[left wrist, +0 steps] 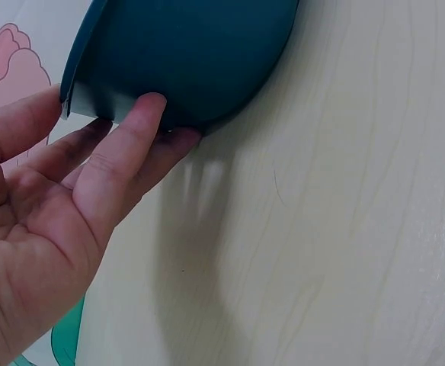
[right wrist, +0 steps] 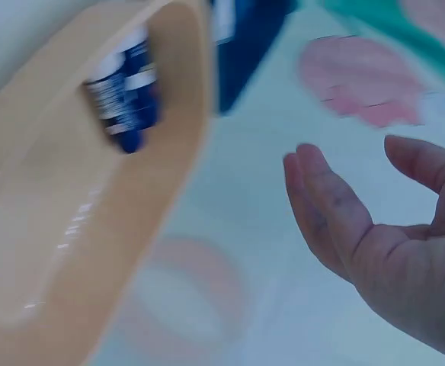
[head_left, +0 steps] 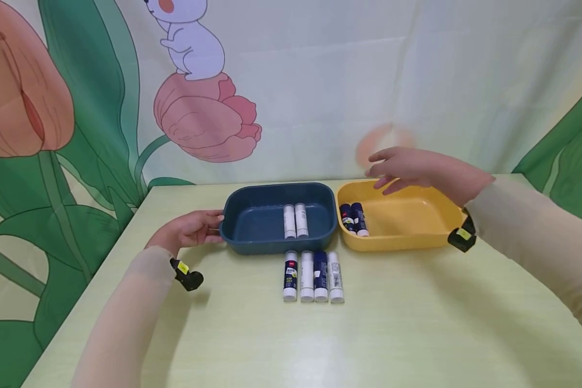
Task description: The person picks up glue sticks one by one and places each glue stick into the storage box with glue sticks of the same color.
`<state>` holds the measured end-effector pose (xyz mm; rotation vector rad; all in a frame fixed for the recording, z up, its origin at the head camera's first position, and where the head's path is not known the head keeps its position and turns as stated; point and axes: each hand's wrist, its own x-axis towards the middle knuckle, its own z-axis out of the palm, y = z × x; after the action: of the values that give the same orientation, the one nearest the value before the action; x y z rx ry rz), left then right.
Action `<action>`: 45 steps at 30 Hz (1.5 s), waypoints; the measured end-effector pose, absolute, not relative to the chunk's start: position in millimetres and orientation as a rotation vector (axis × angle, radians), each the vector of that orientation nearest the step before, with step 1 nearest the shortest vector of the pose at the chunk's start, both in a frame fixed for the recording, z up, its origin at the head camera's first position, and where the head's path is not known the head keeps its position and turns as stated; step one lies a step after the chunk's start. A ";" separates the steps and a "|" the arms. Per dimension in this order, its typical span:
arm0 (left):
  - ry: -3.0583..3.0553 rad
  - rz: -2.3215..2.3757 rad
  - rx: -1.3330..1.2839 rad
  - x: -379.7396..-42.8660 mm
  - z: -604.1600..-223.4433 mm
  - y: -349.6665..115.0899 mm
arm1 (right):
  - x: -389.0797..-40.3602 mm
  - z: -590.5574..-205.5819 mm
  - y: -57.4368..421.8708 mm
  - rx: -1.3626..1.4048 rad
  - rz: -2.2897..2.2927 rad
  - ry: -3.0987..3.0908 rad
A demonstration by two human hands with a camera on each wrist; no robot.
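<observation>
My left hand holds the left end of a dark blue tray, thumb at the rim and fingers against the outer wall, as the left wrist view shows. Two white glue sticks lie inside that tray. Above the yellow tray, my right hand hovers with parted, slightly bent fingers and nothing in them. At the yellow tray's left end lie two navy glue sticks. On the table in front of the trays, navy glue sticks and white glue sticks alternate in a row.
The two trays stand side by side at the back of the pale wooden table. A printed curtain with tulips and a white animal hangs right behind them. Each wrist carries a small black camera.
</observation>
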<state>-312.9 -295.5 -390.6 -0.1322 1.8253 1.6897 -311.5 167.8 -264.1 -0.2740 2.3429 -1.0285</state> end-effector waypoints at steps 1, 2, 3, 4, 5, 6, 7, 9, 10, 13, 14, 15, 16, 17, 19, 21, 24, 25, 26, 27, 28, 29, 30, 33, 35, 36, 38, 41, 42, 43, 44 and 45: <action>1.827 1.687 -0.126 -312.9 -390.1 -295.2 | -304.1 -257.9 170.6 -0.299 -1.053 2.361; 1.828 1.685 -0.127 -313.2 -389.7 -295.0 | -296.3 -253.0 173.3 -0.329 -1.075 2.379; 1.832 1.683 -0.128 -313.5 -389.4 -294.9 | -288.4 -249.5 175.6 -0.358 -1.100 2.392; 1.834 1.684 -0.134 -313.5 -388.8 -294.8 | -280.1 -246.9 178.0 -0.392 -1.122 2.402; 1.835 1.683 -0.140 -313.6 -388.4 -294.8 | -272.2 -245.2 179.9 -0.419 -1.136 2.411; 1.834 1.685 -0.151 -313.5 -387.9 -294.8 | -264.5 -244.5 181.6 -0.443 -1.149 2.422; 1.835 1.685 -0.154 -313.5 -387.7 -294.9 | -256.7 -244.3 183.5 -0.468 -1.162 2.428; 1.838 1.682 -0.154 -313.3 -387.6 -294.3 | -242.8 -245.1 187.2 -0.508 -1.180 2.438; 1.839 1.681 -0.151 -313.3 -387.8 -294.1 | -236.6 -246.3 188.9 -0.524 -1.184 2.442; 1.843 1.683 -0.139 -313.1 -388.7 -293.0 | -220.9 -253.9 192.3 -0.573 -1.201 2.439; 1.844 1.683 -0.140 -313.1 -389.2 -292.7 | -216.3 -257.3 192.3 -0.576 -1.210 2.433; 1.846 1.683 -0.142 -312.9 -389.4 -292.5 | -212.1 -262.0 191.9 -0.582 -1.222 2.427; 1.849 1.681 -0.143 -312.9 -389.7 -292.4 | -208.2 -267.4 190.9 -0.585 -1.242 2.417; 1.850 1.677 -0.141 -312.6 -389.8 -292.3 | -204.5 -273.2 189.6 -0.587 -1.263 2.408; 1.856 1.665 -0.136 -312.3 -390.0 -292.6 | -198.5 -285.4 185.2 -0.577 -1.311 2.380; 1.868 1.653 -0.129 -312.5 -390.6 -293.0 | -195.0 -298.1 179.3 -0.573 -1.334 2.360; 1.875 1.647 -0.122 -312.7 -390.8 -294.2 | -193.7 -315.9 165.8 -0.545 -1.317 2.324; 1.876 1.648 -0.125 -313.0 -390.9 -294.7 | -193.9 -321.9 160.4 -0.530 -1.293 2.317; 1.874 1.651 -0.129 -313.2 -391.0 -295.1 | -194.3 -328.4 154.9 -0.513 -1.268 2.312; 1.870 1.651 -0.126 -313.1 -391.0 -295.5 | -194.7 -335.1 149.1 -0.493 -1.241 2.305; 1.868 1.652 -0.127 -313.0 -391.0 -295.9 | -195.0 -342.0 143.5 -0.469 -1.213 2.298; 1.866 1.651 -0.126 -313.1 -391.2 -296.2 | -195.3 -349.0 138.5 -0.442 -1.198 2.293; 1.864 1.653 -0.127 -313.0 -391.3 -296.2 | -195.6 -355.7 133.9 -0.410 -1.186 2.287; 1.859 1.652 -0.114 -312.4 -391.3 -295.7 | -198.0 -373.0 123.0 -0.293 -1.197 2.252; 1.859 1.650 -0.117 -312.2 -391.3 -295.1 | -200.6 -380.4 117.6 -0.206 -1.241 2.222; 1.860 1.651 -0.117 -312.0 -391.2 -294.8 | -202.4 -383.0 115.1 -0.171 -1.259 2.209; 1.868 1.648 -0.125 -312.1 -391.4 -294.7 | -205.7 -385.8 110.8 -0.124 -1.282 2.198; 1.868 1.649 -0.119 -312.6 -391.8 -294.4 | -210.5 -389.4 105.3 -0.074 -1.266 2.210; 1.865 1.654 -0.125 -312.8 -391.9 -294.1 | -211.7 -390.9 103.7 -0.058 -1.244 2.220; 1.861 1.655 -0.123 -312.7 -392.2 -293.8 | -212.7 -393.0 102.2 -0.045 -1.227 2.228; 1.853 1.659 -0.120 -312.4 -392.5 -293.4 | -213.1 -395.2 100.8 -0.032 -1.216 2.238; 1.847 1.661 -0.115 -312.0 -392.8 -292.8 | -213.5 -398.3 99.6 -0.020 -1.207 2.245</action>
<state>-312.0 -292.8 -392.8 -0.1150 1.8465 1.6606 -213.5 99.6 -398.3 -0.0200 2.2452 -1.2067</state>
